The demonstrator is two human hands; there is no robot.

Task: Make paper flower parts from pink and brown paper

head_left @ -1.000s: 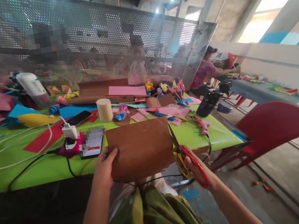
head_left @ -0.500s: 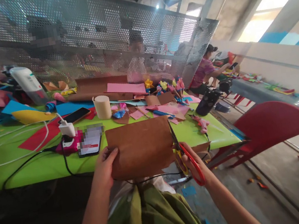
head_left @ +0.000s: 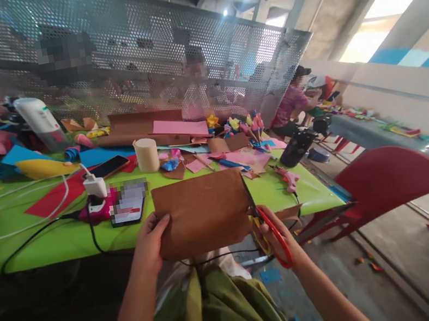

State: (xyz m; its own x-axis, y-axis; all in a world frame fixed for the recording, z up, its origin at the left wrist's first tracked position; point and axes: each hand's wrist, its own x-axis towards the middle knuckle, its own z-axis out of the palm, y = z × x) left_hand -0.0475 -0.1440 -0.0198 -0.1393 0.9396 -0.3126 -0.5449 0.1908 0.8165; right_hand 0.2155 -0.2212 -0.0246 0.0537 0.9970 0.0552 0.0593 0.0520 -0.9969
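A brown sheet of paper (head_left: 202,212) is held up in front of me, over the table's near edge. My left hand (head_left: 152,244) pinches its left side, thumb on the front face. In my right hand (head_left: 275,235) are scissors (head_left: 278,237) with red and yellow handles, the fingers wrapped through the loops. Their dark blades point upward along the sheet's right edge. The sheet's lower right border looks uneven.
On the green table (head_left: 59,246) lie a phone (head_left: 128,203), a pink power strip (head_left: 98,207) with cables, a tape roll (head_left: 147,154), a pink glue gun (head_left: 287,178) and a dark tumbler (head_left: 298,147). A red chair (head_left: 391,173) stands at the right.
Very little differs. The scissors' blades look slightly closer together at the sheet's right edge; both hands keep their holds. The camera view has shifted slightly.
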